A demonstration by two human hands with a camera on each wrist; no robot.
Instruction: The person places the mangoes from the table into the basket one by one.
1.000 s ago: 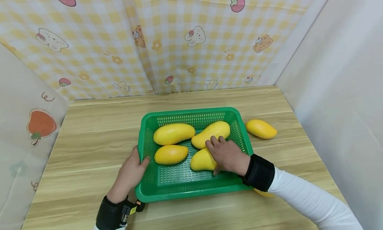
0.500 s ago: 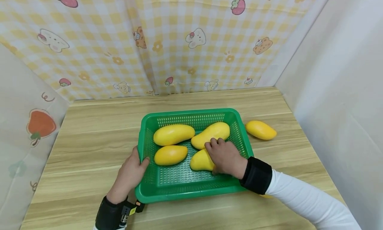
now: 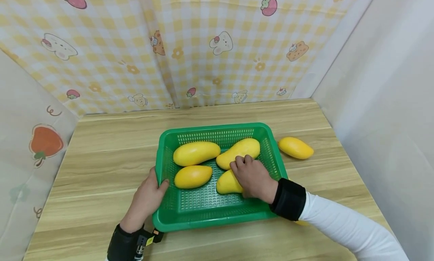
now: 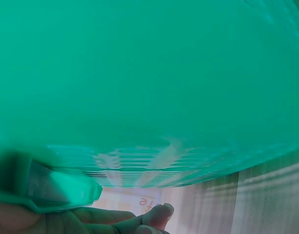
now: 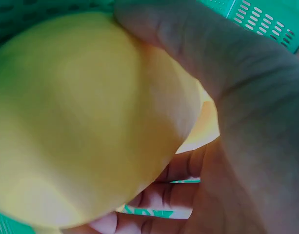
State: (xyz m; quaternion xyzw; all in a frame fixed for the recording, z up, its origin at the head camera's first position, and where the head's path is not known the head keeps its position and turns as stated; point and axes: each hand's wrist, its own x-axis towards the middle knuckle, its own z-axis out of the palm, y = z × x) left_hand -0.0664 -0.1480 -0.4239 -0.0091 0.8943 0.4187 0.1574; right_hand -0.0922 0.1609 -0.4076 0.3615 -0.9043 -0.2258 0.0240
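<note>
A green plastic basket (image 3: 217,223) with slotted walls stands on the table and holds several yellow mangoes. My left hand (image 3: 148,195) grips its left rim, thumb over the top; in the left wrist view the fingers (image 4: 103,214) curl beneath the rim. Inside the basket, my right hand (image 3: 255,178) grips the front-right mango (image 3: 228,182), covering its right end. Close up in the right wrist view, that mango (image 5: 90,117) lies between thumb and fingers. Around it are the back-right mango (image 3: 239,153), the back-left mango (image 3: 196,153) and the front-left mango (image 3: 193,177).
One loose mango (image 3: 295,147) lies on the wooden table (image 3: 112,148) just right of the basket. Another mango (image 3: 301,223) shows only a sliver beneath the right sleeve. A yellow checked curtain (image 3: 203,65) hangs behind, and a pale wall (image 3: 383,121) rises at the right.
My right hand and wrist have shifted very slightly left, still gripping the same mango. The basket and my left hand stay practically where they were.
</note>
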